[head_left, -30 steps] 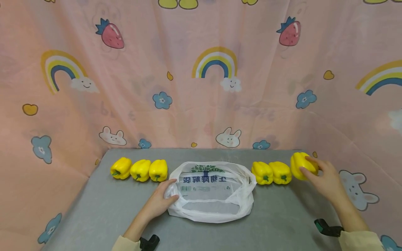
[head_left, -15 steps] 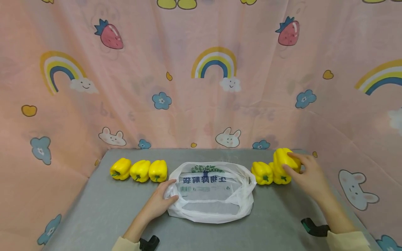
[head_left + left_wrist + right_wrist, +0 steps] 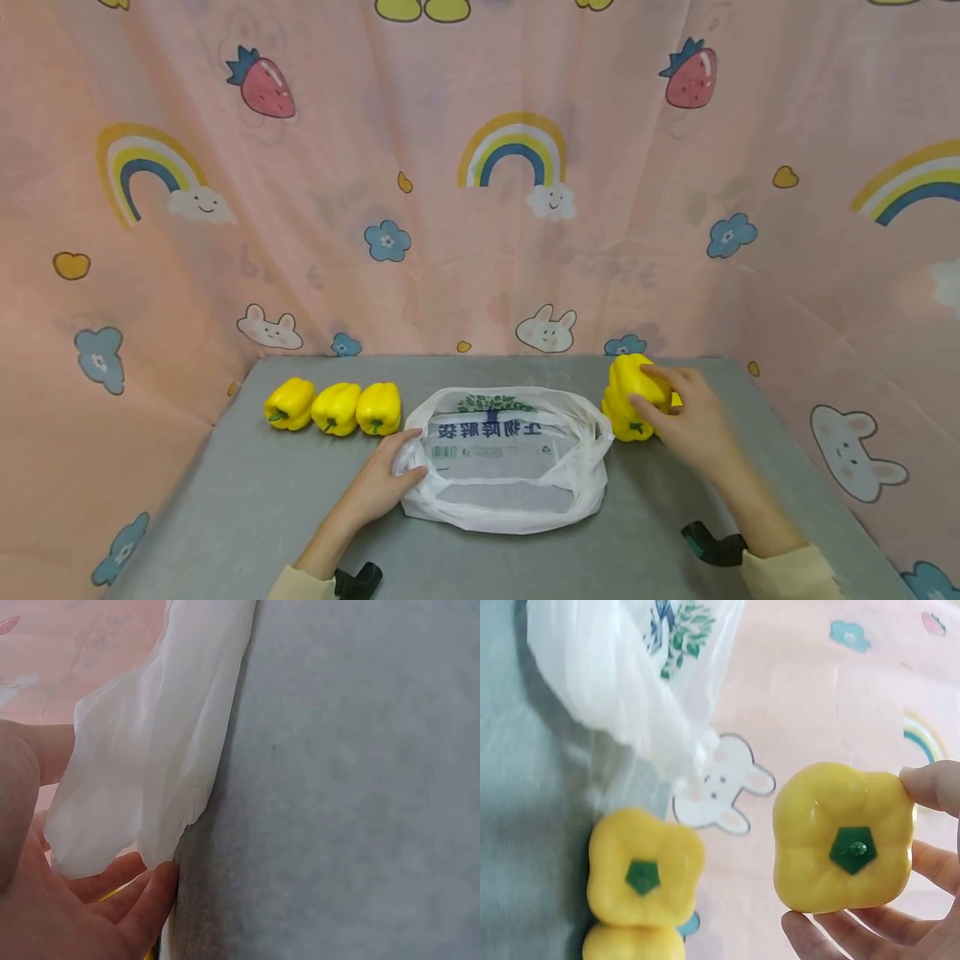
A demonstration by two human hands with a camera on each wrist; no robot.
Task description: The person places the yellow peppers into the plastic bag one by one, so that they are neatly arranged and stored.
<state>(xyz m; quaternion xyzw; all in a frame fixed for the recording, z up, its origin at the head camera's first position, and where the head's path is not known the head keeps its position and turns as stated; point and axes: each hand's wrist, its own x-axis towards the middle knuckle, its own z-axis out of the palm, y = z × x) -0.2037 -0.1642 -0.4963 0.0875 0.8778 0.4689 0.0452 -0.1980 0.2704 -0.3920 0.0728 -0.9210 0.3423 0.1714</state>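
Note:
A white plastic bag (image 3: 517, 512) with a green tree print and dark lettering stands in the middle of the table, its mouth spread wide. My left hand (image 3: 382, 479) holds the bag's left rim between thumb and fingers; in the left wrist view, thin film (image 3: 157, 750) hides part of the thumb. In my right hand (image 3: 697, 421) is a yellow bell pepper (image 3: 637, 382), raised above the table just right of the bag. The right wrist view shows this pepper (image 3: 810, 817) with its green stem facing the camera. Two more yellow peppers (image 3: 641, 896) lie below it, largely covered in the head view.
Three yellow bell peppers (image 3: 335, 408) lie in a row left of the bag. The grey table (image 3: 247, 508) meets a pink printed curtain (image 3: 480, 275) at the back and sides. Each wrist wears a black device (image 3: 712, 546).
The right hand has carried the yellow bell pepper leftward, over the two lying peppers, toward the bag. The left hand and the bag stay where they were.

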